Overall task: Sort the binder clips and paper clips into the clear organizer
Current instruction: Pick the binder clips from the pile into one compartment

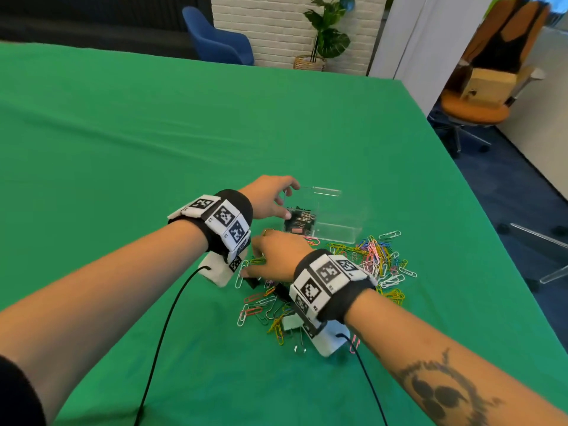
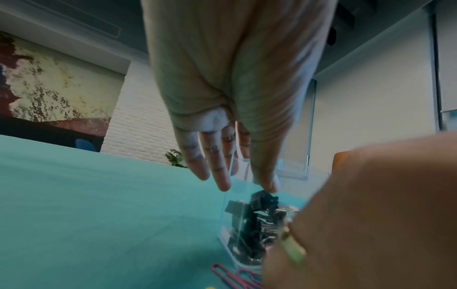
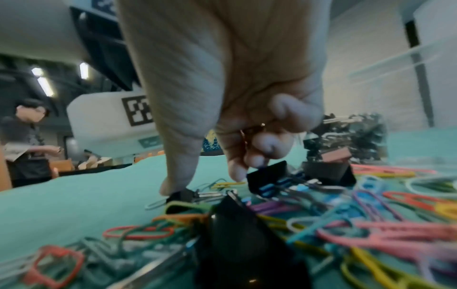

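Note:
The clear organizer (image 1: 327, 191) stands on the green cloth, its left compartment holding several black binder clips (image 1: 299, 219) (image 2: 257, 215). My left hand (image 1: 290, 199) (image 2: 247, 186) hangs over that compartment with fingers straight, the thumb tip just above the top clip. Colourful paper clips (image 1: 378, 259) (image 3: 371, 215) lie scattered in front of the organizer (image 3: 408, 156). My right hand (image 1: 246, 273) (image 3: 202, 183) reaches down into the pile's left side. Its thumb touches a small black binder clip (image 3: 180, 195), and its index finger touches a larger black one (image 3: 267, 176); its other fingers are curled.
The green table (image 1: 153, 133) stretches far and left; its right edge (image 1: 479, 186) drops to the floor. Another black binder clip (image 3: 247, 244) lies close under my right wrist. Cables (image 1: 166, 327) trail from both wrist cameras. A blue chair (image 1: 215, 38) and an orange chair (image 1: 479, 103) stand beyond.

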Available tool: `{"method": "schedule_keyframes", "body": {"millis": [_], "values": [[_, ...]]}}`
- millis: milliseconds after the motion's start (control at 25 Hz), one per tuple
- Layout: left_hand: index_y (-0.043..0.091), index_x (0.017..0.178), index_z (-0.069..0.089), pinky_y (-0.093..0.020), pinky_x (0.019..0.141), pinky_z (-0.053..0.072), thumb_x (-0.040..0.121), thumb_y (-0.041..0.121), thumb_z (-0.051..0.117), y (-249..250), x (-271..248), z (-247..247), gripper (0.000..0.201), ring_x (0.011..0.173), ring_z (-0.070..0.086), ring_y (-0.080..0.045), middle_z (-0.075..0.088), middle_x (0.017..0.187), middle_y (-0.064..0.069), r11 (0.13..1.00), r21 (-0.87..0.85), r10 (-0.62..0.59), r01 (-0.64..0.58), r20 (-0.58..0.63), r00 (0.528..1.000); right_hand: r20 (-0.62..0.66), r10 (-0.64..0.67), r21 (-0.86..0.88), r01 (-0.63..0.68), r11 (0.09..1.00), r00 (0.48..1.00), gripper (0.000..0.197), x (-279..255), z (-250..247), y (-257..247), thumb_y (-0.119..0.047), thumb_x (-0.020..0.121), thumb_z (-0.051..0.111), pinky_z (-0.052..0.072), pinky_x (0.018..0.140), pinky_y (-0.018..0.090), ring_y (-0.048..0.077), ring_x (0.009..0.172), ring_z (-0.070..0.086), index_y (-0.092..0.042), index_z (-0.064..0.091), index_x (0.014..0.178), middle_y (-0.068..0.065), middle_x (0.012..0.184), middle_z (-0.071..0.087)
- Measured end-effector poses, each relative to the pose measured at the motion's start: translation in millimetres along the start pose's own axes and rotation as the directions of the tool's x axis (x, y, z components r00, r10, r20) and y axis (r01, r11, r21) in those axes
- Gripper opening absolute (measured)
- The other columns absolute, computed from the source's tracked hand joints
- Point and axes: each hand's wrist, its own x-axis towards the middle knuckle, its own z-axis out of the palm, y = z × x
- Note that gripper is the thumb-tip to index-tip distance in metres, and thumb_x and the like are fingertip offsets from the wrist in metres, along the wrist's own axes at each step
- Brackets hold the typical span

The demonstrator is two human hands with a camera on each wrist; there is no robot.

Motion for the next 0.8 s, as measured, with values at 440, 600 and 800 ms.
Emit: {"method": "schedule_keyframes", "body": {"millis": [440, 600, 800], "values": [[0.013, 0.132, 0.041, -0.029, 0.088, 0.044, 0.079, 0.008, 0.069, -0.4, 0.4, 0.6, 0.059, 0.107, 0.059, -0.028, 0.05, 0.13, -0.011, 0.999, -0.048, 0.002, -0.002, 0.013, 1.0, 0.022, 0.112, -0.16, -0.107, 0.981, 0.993, 0.029, -11.5, -7.7, -15.1, -0.013, 0.09, 0.051, 0.047, 0.085, 0.039, 0.034, 0.112, 0.057, -0.004, 0.057, 0.117, 0.015, 0.121, 0.059], [0.012, 0.131, 0.041, -0.027, 0.086, 0.043, 0.079, 0.007, 0.069, 0.5, 1.9, 0.3, 0.059, 0.106, 0.06, -0.029, 0.05, 0.13, -0.012, 0.999, -0.036, 0.003, -0.003, 0.014, 1.0, 0.043, 0.154, -0.097, -0.15, 0.984, 0.987, 0.03, -9.6, -1.7, -21.9, -0.024, 0.091, 0.054, 0.048, 0.086, 0.038, 0.033, 0.111, 0.058, -0.006, 0.058, 0.115, 0.013, 0.12, 0.06], [0.011, 0.131, 0.041, -0.028, 0.086, 0.043, 0.079, 0.007, 0.068, 0.7, 1.0, -0.2, 0.059, 0.107, 0.06, -0.029, 0.05, 0.13, -0.012, 0.999, -0.035, -0.001, 0.002, 0.019, 1.0, 0.029, 0.133, -0.085, -0.13, 0.988, 0.991, 0.027, -12.7, -3.2, -16.8, -0.008, 0.09, 0.051, 0.048, 0.086, 0.041, 0.037, 0.11, 0.058, -0.001, 0.056, 0.116, 0.018, 0.12, 0.059]]}}
